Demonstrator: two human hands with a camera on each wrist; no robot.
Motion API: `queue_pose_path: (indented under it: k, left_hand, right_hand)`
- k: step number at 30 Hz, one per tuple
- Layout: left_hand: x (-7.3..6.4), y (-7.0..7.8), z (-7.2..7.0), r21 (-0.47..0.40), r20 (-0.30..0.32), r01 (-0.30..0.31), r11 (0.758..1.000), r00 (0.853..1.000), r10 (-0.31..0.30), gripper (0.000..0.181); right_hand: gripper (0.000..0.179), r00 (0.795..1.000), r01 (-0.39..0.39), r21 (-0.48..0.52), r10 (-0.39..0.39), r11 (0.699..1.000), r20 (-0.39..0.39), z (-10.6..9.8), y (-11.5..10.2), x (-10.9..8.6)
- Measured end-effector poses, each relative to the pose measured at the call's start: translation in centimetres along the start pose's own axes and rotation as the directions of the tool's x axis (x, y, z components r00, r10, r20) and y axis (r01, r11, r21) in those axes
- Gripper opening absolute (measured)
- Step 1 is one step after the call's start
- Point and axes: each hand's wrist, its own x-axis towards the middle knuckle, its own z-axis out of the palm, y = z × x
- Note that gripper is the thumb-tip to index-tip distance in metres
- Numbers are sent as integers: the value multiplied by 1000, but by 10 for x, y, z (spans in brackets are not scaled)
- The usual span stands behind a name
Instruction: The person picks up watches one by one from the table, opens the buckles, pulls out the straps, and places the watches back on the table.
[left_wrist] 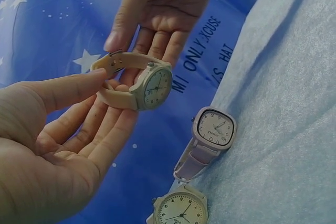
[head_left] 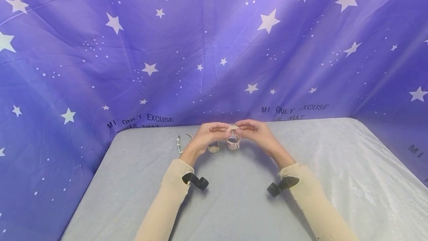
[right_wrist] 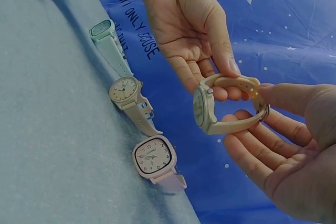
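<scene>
Both hands hold a cream wristwatch (left_wrist: 157, 88) with a round dial up above the table, its strap bent into a loop. My left hand (head_left: 204, 137) pinches one side of the strap between thumb and fingers. On the other side, my right hand (head_left: 260, 137) grips it, thumb by the metal buckle (right_wrist: 265, 113). Strap ends overlap at the buckle. Below the hands lies a pink watch (right_wrist: 153, 157) with a squarish face. A beige round watch (right_wrist: 125, 91) lies beside it, nearer my left hand.
A pale green watch (right_wrist: 103, 30) lies farther left, past the beige one. All three rest on a grey cloth-covered table (head_left: 240, 196) near its far edge. Behind it hangs a purple-blue curtain (head_left: 207, 47) with white stars and printed lettering.
</scene>
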Motion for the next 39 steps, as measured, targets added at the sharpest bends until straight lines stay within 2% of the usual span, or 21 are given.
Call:
queue_pose_path:
  k: [5, 12, 23, 39]
  left_hand:
    - [-1, 0, 1, 73, 3, -27, 997, 1000, 27, 35]
    - [0, 0, 1, 102, 11, -40, 994, 999, 39, 37]
    - [1, -2, 2, 102, 22, -62, 993, 998, 60, 36]
    - [1, -3, 3, 87, 45, -43, 995, 998, 40, 37]
  right_hand:
    - [42, 1000, 22, -39, -22, 999, -6, 1, -3, -1]
    - [37, 999, 47, -88, -48, 995, -15, 4, -4, 0]
    - [30, 996, 79, -87, -81, 993, -28, 4, -3, 0]
    - [27, 998, 52, -63, -53, 997, -18, 4, -1, 0]
